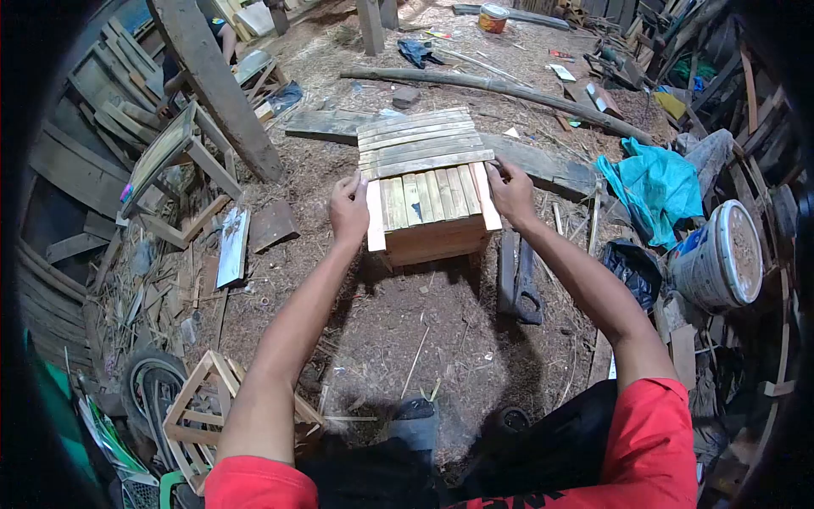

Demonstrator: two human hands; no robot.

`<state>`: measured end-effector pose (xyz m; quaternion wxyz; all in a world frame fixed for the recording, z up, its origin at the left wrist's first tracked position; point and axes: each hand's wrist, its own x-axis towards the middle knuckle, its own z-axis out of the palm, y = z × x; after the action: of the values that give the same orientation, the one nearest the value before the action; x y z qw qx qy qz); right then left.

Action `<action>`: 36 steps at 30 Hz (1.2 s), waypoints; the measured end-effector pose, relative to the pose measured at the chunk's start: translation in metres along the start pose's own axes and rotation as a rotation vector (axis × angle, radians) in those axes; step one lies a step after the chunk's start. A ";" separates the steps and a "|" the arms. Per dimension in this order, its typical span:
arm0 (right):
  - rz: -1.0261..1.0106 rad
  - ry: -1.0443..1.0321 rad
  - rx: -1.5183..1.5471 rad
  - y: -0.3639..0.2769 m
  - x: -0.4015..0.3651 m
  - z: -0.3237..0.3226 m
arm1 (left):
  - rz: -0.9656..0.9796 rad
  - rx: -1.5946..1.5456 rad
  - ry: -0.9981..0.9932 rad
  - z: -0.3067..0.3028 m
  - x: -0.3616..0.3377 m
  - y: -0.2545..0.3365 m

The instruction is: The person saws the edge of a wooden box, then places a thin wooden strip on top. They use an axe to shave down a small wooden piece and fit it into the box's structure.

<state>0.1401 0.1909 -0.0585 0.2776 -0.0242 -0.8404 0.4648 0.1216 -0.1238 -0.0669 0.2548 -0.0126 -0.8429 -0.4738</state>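
Observation:
In front of me stands a small wooden box (432,195) with a slatted top. Its far slats run crosswise and its near slats run lengthwise between two pale side boards. My left hand (348,210) is closed on its left edge, near the crosswise strip where the two slatted parts meet. On the opposite edge my right hand (512,193) is closed too, thumb and fingers at the board. A small dark blue mark shows on the near slats. A handsaw (527,293) lies on the ground just right of the box.
A long pole (475,82) and a thick plank (331,125) lie beyond the box. To the right are a teal plastic sheet (649,187) and a white bucket (716,254). A slatted wooden frame (199,416) stands near-left, a post (212,85) behind. Another person (225,38) is partly visible.

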 end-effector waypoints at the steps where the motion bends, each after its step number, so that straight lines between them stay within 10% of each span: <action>1: 0.003 -0.001 -0.005 0.001 0.000 0.000 | 0.018 0.008 0.004 0.002 0.002 -0.004; 36: 0.013 -0.075 -0.084 -0.007 0.001 -0.005 | 0.067 -0.101 0.046 0.008 0.003 -0.017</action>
<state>0.1428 0.1910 -0.0501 0.2414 -0.0240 -0.8689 0.4314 0.1111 -0.1275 -0.0819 0.2888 -0.0426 -0.8108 -0.5073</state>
